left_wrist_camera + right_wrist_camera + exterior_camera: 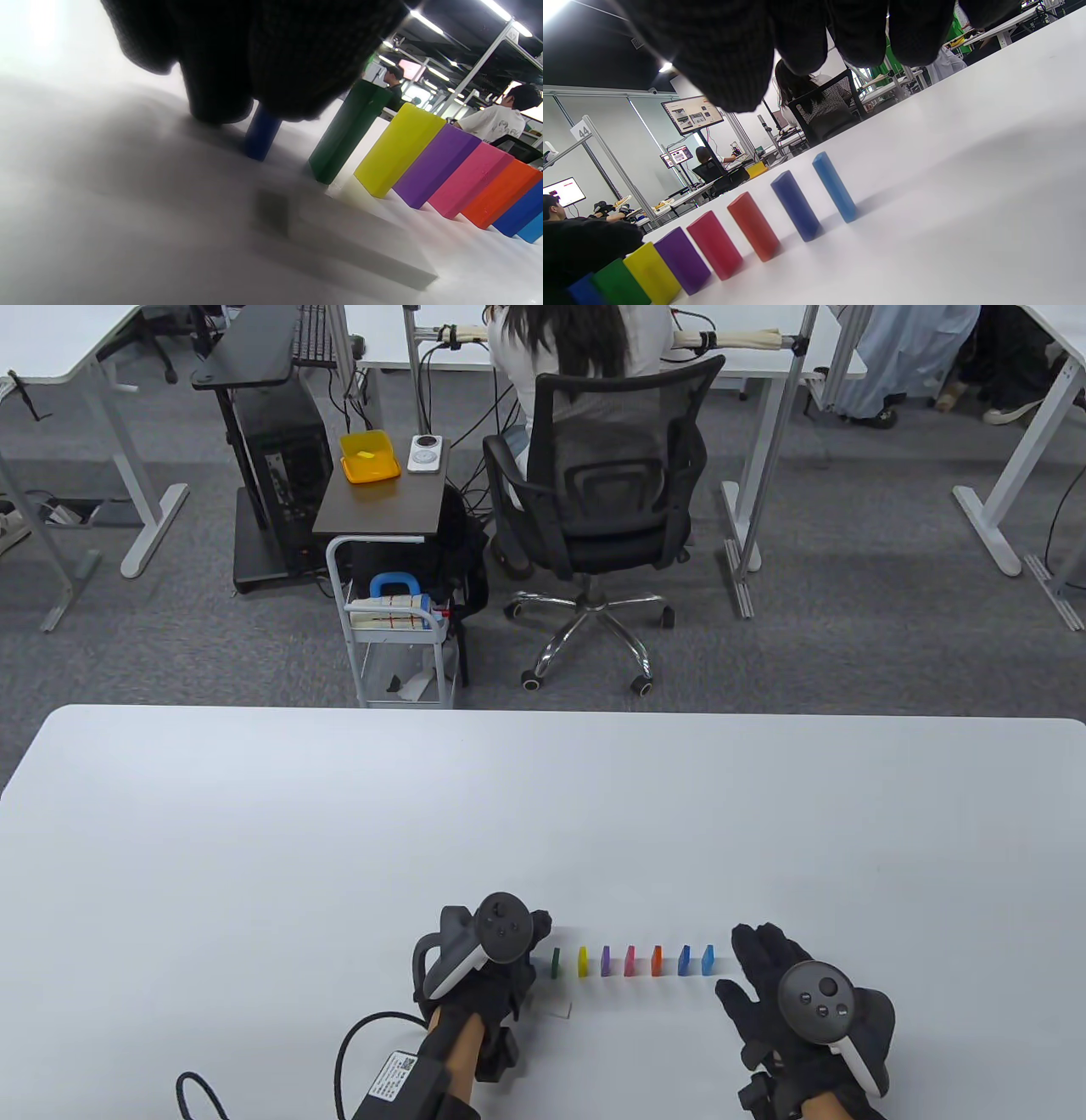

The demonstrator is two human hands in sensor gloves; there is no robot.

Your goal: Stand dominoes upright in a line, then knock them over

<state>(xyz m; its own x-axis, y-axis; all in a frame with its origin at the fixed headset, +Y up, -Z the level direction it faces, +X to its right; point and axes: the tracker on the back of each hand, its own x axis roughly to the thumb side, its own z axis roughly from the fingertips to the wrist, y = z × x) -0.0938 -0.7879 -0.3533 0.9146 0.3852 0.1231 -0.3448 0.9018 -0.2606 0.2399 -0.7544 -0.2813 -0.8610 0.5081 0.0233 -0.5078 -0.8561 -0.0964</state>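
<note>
Pinching the dark blue domino (261, 134) just beside the green domino (345, 133), the left hand (479, 976) risks toppling the line early, while the right hand (785, 1005) lies flat, empty.

Open-plan lab office, rows of white desks (768, 356), mesh swivel chair (607, 500), grey carpet (848, 628), monitors on stands (691, 113), seated workers (1039, 120)

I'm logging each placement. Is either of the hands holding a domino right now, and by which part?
The left hand grips a dark blue domino by its top end, bottom on the table. The right hand holds nothing.
</note>
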